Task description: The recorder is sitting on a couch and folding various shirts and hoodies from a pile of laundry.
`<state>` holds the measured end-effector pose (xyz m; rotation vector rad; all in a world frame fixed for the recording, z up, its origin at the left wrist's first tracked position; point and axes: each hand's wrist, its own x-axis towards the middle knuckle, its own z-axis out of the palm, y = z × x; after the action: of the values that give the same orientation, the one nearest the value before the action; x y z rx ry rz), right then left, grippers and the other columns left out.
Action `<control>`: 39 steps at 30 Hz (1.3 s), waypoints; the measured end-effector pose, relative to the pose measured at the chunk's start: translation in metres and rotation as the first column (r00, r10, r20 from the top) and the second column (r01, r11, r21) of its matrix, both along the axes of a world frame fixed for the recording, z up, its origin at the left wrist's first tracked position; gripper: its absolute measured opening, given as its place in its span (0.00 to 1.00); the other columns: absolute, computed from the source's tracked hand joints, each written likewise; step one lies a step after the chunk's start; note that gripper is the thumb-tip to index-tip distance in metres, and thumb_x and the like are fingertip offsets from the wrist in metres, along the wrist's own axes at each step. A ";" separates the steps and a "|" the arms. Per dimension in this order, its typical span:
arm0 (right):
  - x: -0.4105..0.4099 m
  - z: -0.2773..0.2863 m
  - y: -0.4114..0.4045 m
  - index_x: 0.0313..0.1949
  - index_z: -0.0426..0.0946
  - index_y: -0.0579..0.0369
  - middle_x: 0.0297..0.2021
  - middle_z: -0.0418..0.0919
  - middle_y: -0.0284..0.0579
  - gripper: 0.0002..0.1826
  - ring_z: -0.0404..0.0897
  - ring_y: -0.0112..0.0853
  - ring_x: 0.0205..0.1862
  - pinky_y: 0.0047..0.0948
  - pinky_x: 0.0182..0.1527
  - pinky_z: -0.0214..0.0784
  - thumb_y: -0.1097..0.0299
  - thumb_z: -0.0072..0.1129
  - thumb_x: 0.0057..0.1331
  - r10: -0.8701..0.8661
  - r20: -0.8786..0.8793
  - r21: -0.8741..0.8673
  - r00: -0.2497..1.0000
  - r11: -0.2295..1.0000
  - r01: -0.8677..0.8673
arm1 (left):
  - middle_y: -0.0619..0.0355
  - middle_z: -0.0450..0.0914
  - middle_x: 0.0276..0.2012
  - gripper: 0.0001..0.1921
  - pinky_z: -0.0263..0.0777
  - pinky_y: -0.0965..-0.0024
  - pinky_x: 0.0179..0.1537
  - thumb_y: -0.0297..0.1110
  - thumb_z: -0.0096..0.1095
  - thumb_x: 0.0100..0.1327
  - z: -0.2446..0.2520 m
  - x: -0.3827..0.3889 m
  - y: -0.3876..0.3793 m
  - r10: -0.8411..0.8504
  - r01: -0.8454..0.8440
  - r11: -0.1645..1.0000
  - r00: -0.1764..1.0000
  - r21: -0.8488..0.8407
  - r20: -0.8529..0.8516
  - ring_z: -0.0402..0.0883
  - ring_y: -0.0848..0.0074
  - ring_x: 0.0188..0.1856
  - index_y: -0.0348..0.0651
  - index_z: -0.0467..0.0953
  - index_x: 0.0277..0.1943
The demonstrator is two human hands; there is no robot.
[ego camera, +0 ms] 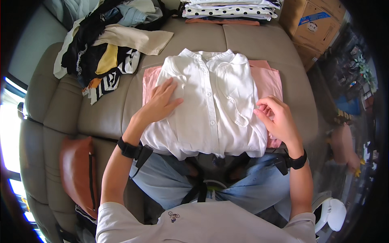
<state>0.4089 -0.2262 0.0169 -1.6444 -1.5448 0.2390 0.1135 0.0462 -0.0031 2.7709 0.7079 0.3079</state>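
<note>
In front of me a white button-up shirt (pixel 194 103) lies with its collar away from me and its button placket facing up. Its sleeve on the right is folded over the front, with a loop of fabric showing. My left hand (pixel 162 101) rests flat on the shirt's left side, fingers spread. Beside the shirt's right edge is my right hand (pixel 275 117), its fingers curled and thumb near the fabric; whether it pinches any cloth is unclear. Under the shirt lies a pink garment (pixel 269 77), showing at both sides.
A grey-brown leather sofa (pixel 103 112) carries a heap of mixed clothes (pixel 121 39) at back left and a stack of folded garments (pixel 231 11) at the back. Cardboard boxes (pixel 316 25) stand at back right. An orange-brown cushion (pixel 77 173) sits to my left.
</note>
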 end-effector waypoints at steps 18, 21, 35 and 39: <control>-0.049 -0.078 -0.101 0.32 0.82 0.70 0.22 0.82 0.51 0.30 0.79 0.35 0.23 0.35 0.35 0.74 0.46 0.75 0.60 -0.388 0.001 -0.576 0.922 0.753 0.318 | 0.38 0.61 0.69 0.36 0.56 0.63 0.74 0.23 0.65 0.69 -0.119 -0.110 -0.171 0.835 -0.164 0.511 0.327 -0.844 0.442 0.64 0.60 0.72 0.26 0.51 0.72; -0.059 -0.101 -0.103 0.34 0.84 0.70 0.22 0.82 0.52 0.30 0.81 0.36 0.25 0.35 0.35 0.73 0.46 0.75 0.59 -0.474 -0.100 -0.573 0.875 0.746 0.339 | 0.41 0.74 0.58 0.27 0.68 0.63 0.63 0.25 0.66 0.68 -0.125 -0.106 -0.173 0.822 -0.433 0.564 0.376 -0.704 0.427 0.77 0.61 0.59 0.28 0.63 0.65; -0.079 -0.088 -0.130 0.47 0.73 0.62 0.38 0.80 0.38 0.11 0.70 0.20 0.40 0.22 0.46 0.64 0.64 0.54 0.77 -0.424 -0.472 -0.215 0.773 0.905 0.366 | 0.54 0.78 0.30 0.09 0.66 0.71 0.34 0.33 0.50 0.80 -0.066 -0.139 -0.187 0.707 -0.487 0.707 0.459 -0.513 0.538 0.70 0.79 0.30 0.34 0.67 0.52; -0.086 -0.078 -0.133 0.50 0.72 0.62 0.41 0.80 0.42 0.16 0.73 0.24 0.42 0.25 0.50 0.67 0.59 0.50 0.81 -0.465 -0.434 -0.137 0.772 0.880 0.454 | 0.58 0.79 0.26 0.10 0.61 0.76 0.29 0.32 0.49 0.80 -0.042 -0.152 -0.185 0.692 -0.440 0.721 0.443 -0.535 0.570 0.70 0.85 0.25 0.36 0.66 0.57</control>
<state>0.3225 -0.3593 -0.0616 -1.7737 -0.7561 0.3480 -0.0385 -0.1390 -0.0450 1.7089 1.2877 1.2647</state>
